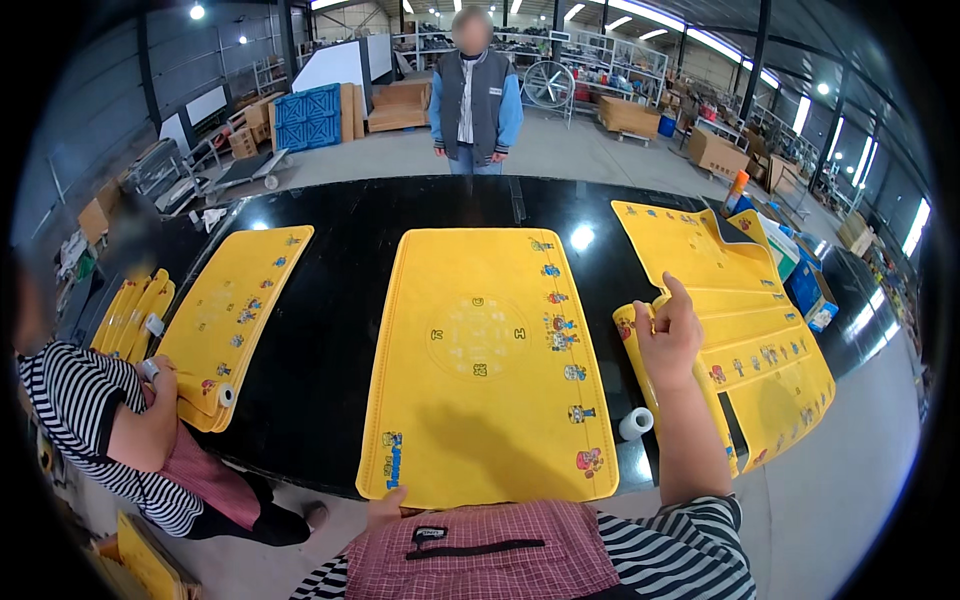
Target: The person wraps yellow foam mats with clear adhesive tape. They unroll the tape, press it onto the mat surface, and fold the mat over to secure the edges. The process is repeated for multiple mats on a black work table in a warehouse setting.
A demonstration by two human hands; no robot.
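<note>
A yellow mat [460, 420] with cartoon figures along its right side and faint round markings in the middle lies flat before me. At its near left edge is my left hand [384, 508]; the thumb shows by the edge, the other fingers are hidden. My right hand [668, 340] is raised right of the mat, index finger stretched out, the others partly bent, nothing visible in it. Beneath and beyond it are more yellow mats [740, 335], partly overlapping, one with a folded corner. By my right forearm stands a small white roll [635, 424].
The black table [310, 350] carries everything. On the left a co-worker in a striped sleeve [75, 400] handles another yellow mat [235, 290]. A person [475, 95] stands across the table. Boxes [812, 297] and an orange-capped can [737, 188] sit far right.
</note>
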